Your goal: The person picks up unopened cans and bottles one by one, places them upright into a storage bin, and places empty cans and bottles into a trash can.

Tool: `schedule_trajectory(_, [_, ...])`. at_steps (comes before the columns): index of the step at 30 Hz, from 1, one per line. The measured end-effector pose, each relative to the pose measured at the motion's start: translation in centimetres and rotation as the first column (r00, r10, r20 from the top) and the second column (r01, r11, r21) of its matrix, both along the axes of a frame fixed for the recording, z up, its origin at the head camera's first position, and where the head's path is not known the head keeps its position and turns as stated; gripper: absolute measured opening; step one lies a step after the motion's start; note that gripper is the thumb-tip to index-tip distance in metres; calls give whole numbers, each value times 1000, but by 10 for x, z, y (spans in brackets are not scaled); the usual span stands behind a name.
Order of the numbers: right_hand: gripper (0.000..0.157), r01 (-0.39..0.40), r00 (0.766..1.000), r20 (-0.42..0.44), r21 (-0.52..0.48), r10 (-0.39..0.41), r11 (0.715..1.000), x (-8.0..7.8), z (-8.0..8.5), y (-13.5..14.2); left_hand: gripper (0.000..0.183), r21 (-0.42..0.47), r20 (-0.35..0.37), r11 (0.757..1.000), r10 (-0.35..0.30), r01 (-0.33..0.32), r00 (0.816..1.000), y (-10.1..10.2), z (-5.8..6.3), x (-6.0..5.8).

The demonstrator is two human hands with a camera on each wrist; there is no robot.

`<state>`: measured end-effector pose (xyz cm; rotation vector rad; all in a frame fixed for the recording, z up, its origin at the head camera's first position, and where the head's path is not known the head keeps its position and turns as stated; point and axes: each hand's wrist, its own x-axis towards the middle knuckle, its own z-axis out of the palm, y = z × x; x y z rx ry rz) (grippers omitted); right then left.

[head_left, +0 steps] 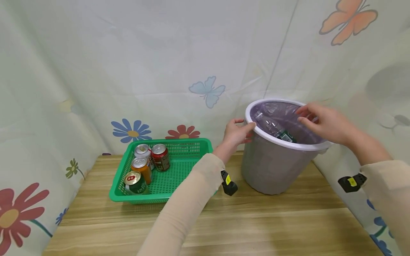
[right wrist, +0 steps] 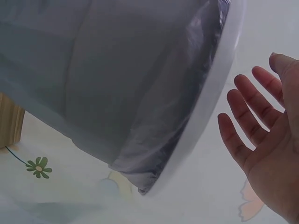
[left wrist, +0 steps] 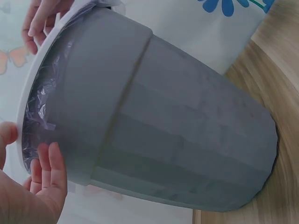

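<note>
A grey trash bin (head_left: 272,163) with a pale rim and a purple plastic liner (head_left: 296,119) stands on the wooden table. Inside it leans a clear plastic bottle (head_left: 270,124) with a green label near its lower end. My left hand (head_left: 236,134) is at the bin's left side, thumb at the rim and fingers relaxed along the outside; the left wrist view shows these fingers (left wrist: 49,168) loosely bent beside the liner's edge. Over the right part of the bin's mouth is my right hand (head_left: 326,122), holding nothing, its fingers (right wrist: 247,116) loosely spread.
A green plastic basket (head_left: 179,177) sits left of the bin. Several drink cans stand in its left part, among them a red can (head_left: 161,158), an orange can (head_left: 142,169) and a dark green can (head_left: 137,183). A flower-and-butterfly curtain (head_left: 160,89) hangs behind the table (head_left: 256,224).
</note>
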<state>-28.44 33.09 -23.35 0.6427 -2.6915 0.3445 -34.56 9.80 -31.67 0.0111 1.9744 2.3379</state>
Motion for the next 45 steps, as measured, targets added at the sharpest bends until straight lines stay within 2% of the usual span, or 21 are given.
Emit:
schedule_trajectory(4, [20,-6,1000,-28,-12,5,1000,1,-5,-1,49,-77,-30,997,30,-33,999,-1,1,3])
schedule_trajectory(7, [19,2,999,-42,-13,-2,1000,3,-8,-2,48,-182,-85,982,27,-42,996,-2,-1,3])
schedule_trajectory(11, [17,3,998,-56,-18,-4,1000,5,-11,-3,49,-353,-199,934,-9,-63,980,-5,-5,4])
schedule_trajectory(13, [17,-2,998,-70,-20,0,1000,6,-14,-4,50,-400,-241,914,-28,-73,970,-7,-6,6])
schedule_trajectory(20, [15,-9,992,-124,-40,4,999,10,-21,-4,48,-454,-319,888,-84,-74,944,-13,-12,14])
schedule_trajectory(26, [12,-5,985,-172,-54,-5,999,16,-27,-6,41,-511,-342,858,-148,-51,928,-23,-23,21])
schedule_trajectory(28, [12,-12,982,-186,-50,3,999,18,-28,-8,38,-538,-360,842,-189,-38,914,-29,-28,24])
schedule_trajectory(31, [10,-18,978,-207,-44,9,999,23,-30,-11,30,-586,-399,810,-252,-34,881,-38,-39,28])
schedule_trajectory(33, [10,-28,976,-219,-42,18,999,26,-30,-14,25,-616,-427,786,-288,-43,857,-44,-47,31])
schedule_trajectory(35, [11,-33,971,-237,-43,22,999,29,-32,-17,21,-639,-440,767,-311,-51,843,-51,-53,35])
schedule_trajectory(41, [16,-74,951,-303,-20,64,997,39,-39,-29,16,-676,-413,737,-354,-21,839,-73,-67,48])
schedule_trajectory(45, [17,-80,936,-343,9,78,997,43,-44,-40,15,-704,-414,710,-378,-28,828,-94,-74,53])
